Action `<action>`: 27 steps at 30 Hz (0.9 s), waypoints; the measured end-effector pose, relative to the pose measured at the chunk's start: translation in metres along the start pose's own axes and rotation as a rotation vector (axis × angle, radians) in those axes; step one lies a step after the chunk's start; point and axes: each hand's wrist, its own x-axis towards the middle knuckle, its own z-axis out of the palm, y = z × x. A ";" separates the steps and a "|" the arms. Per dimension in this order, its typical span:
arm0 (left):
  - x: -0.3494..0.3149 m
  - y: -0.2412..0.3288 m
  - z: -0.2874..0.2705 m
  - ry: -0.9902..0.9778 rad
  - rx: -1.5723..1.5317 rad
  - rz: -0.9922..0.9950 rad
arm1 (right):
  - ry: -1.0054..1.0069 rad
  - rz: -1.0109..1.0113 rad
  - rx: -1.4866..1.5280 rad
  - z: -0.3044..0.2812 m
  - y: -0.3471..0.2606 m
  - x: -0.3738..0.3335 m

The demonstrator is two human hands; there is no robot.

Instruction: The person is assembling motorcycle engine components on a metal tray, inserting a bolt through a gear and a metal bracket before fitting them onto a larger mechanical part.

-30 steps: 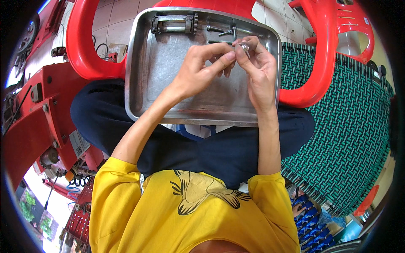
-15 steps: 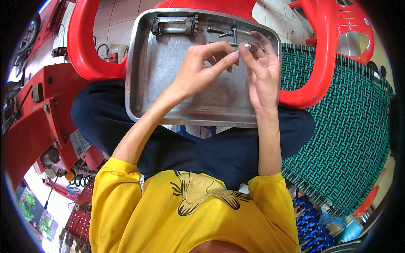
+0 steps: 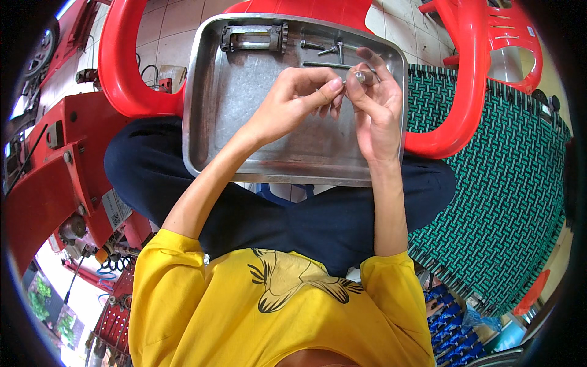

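Note:
My right hand (image 3: 378, 113) holds a small silvery metal part (image 3: 361, 76) with a rounded end between thumb and fingers. Close against it, my left hand (image 3: 290, 101) has its thumb and forefinger pinched together; whatever lies in that pinch is too small to name. Both hands are over a metal tray (image 3: 244, 131) resting across my lap. In the tray's far left corner lies a dark metal frame-like part (image 3: 254, 38) with a toothed end. Loose bolts (image 3: 340, 52) and a long thin rod (image 3: 324, 64) lie at the far right, partly behind my fingers.
A red plastic chair (image 3: 455, 116) stands around the tray's far side. To the right is a green woven seat (image 3: 489, 183). Red machinery (image 3: 55, 147) fills the left. Blue-patterned items (image 3: 452, 324) show at the lower right.
My hands have come slightly lower and nearer to me. The metal part in my right hand has turned and shows more of its round end. The tray's contents stay put.

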 end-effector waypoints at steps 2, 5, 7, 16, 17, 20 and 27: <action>0.000 0.002 0.000 -0.017 -0.039 -0.012 | -0.069 0.002 0.001 -0.003 -0.001 -0.001; 0.000 0.006 -0.001 -0.032 -0.085 -0.050 | -0.120 0.008 0.014 -0.004 -0.004 -0.002; 0.000 0.006 -0.002 -0.022 -0.091 -0.026 | -0.126 0.000 0.009 -0.005 -0.004 -0.002; 0.003 0.003 0.008 0.258 0.370 0.192 | 0.096 -0.047 0.047 0.005 0.003 -0.005; 0.003 0.002 0.009 0.288 0.425 0.236 | 0.109 -0.047 0.038 0.004 0.005 -0.005; 0.004 -0.003 0.008 0.350 0.630 0.330 | 0.141 -0.031 0.025 0.008 0.006 -0.005; 0.001 -0.005 0.004 0.425 1.060 0.559 | 0.135 0.066 0.123 0.005 0.012 -0.005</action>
